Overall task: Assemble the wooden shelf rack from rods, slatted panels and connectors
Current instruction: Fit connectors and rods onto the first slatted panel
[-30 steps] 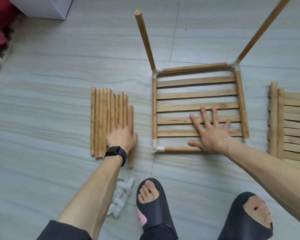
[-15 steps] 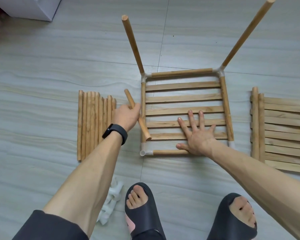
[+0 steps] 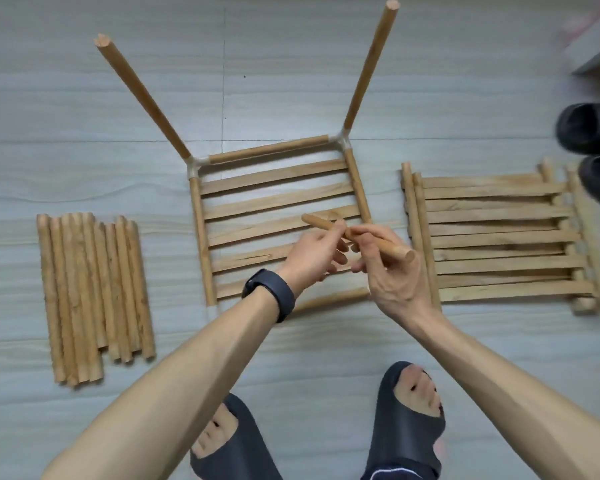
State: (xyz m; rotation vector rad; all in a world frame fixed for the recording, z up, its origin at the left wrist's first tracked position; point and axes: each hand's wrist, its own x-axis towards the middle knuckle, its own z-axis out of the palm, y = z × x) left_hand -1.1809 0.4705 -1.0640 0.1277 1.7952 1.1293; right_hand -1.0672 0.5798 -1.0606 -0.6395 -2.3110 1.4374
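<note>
Both hands hold one rod [image 3: 394, 248] in the air above the panel [image 3: 278, 199]. The left hand [image 3: 312, 252], with a dark watch [image 3: 271, 294] on the wrist, grips the rod near its far end. The right hand [image 3: 388, 271] pinches it nearer the other end.

The panel lies flat on the floor [image 3: 291, 46]. At its two far corners there are white connectors [image 3: 194, 165]. From them rise the left upright [image 3: 142, 98] and the right upright [image 3: 371, 64].

A rod pile [image 3: 90, 292] lies to the left and a panel stack [image 3: 499, 237] to the right. Two feet in black slippers [image 3: 402, 438] show at the bottom.
</note>
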